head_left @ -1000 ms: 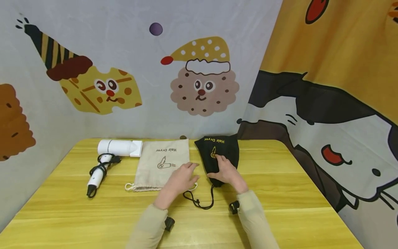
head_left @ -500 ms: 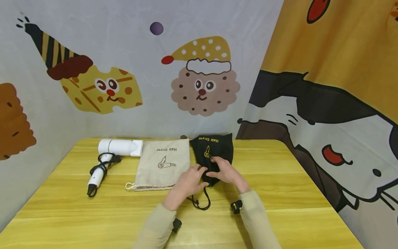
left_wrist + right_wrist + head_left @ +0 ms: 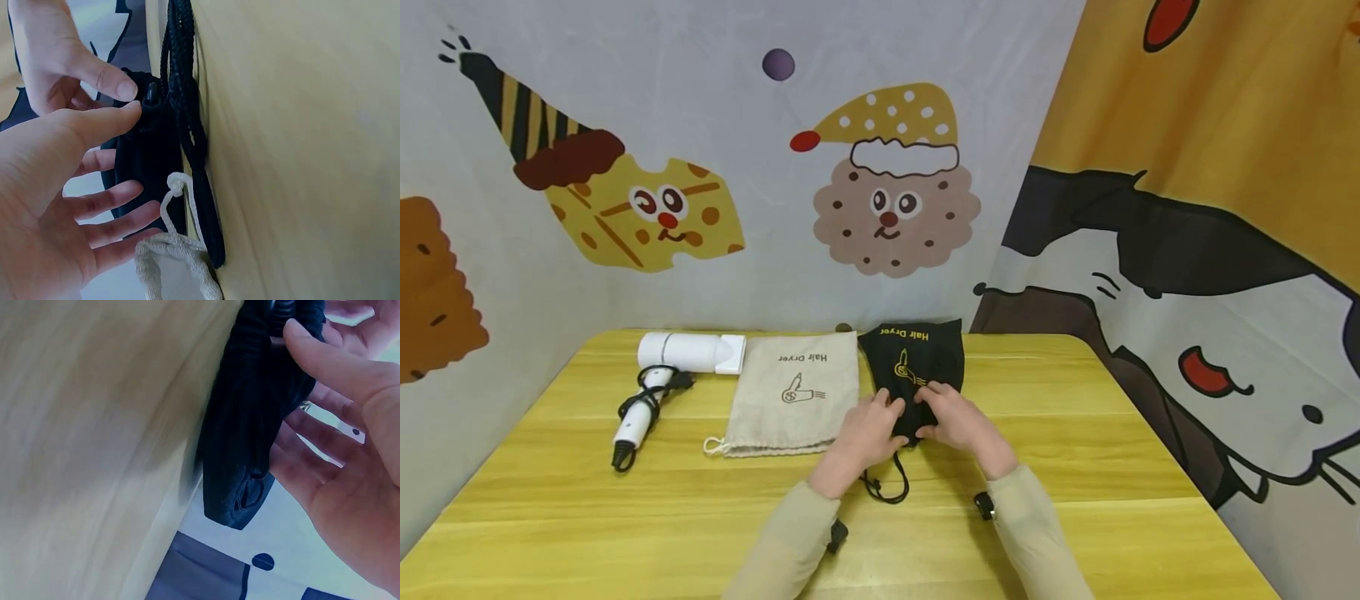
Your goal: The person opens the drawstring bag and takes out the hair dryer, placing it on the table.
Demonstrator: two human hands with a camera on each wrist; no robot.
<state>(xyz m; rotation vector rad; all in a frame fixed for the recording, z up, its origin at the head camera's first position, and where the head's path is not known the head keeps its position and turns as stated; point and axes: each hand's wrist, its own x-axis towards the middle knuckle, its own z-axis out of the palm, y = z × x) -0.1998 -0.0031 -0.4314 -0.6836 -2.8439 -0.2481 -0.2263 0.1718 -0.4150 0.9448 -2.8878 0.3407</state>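
Note:
A black drawstring bag (image 3: 943,346) with yellow "Hair Dryer" lettering lies at the back middle of the table, its gathered mouth towards me. My left hand (image 3: 867,429) is at its left side near the mouth, fingers spread over the cloth. From the right, my right hand (image 3: 961,427) rests on the bag with its fingers loosely bent. In the wrist views both thumb tips are right at the bag's gathered mouth (image 3: 150,112), and the cloth (image 3: 234,437) bulges up under the fingers. The bag's black cord (image 3: 893,500) loops on the table below the hands.
Left of the black bag lies a flat beige drawstring bag (image 3: 767,425), also lettered "Hair Dryer". A white hair dryer (image 3: 688,353), its black cord wound round the handle, lies further left on the wooden table (image 3: 1075,533). A cartoon-printed cloth (image 3: 775,250) hangs behind.
My left hand has moved right, from over the beige bag to the black bag. The black bag has shifted slightly left, and my right hand has slid towards its mouth.

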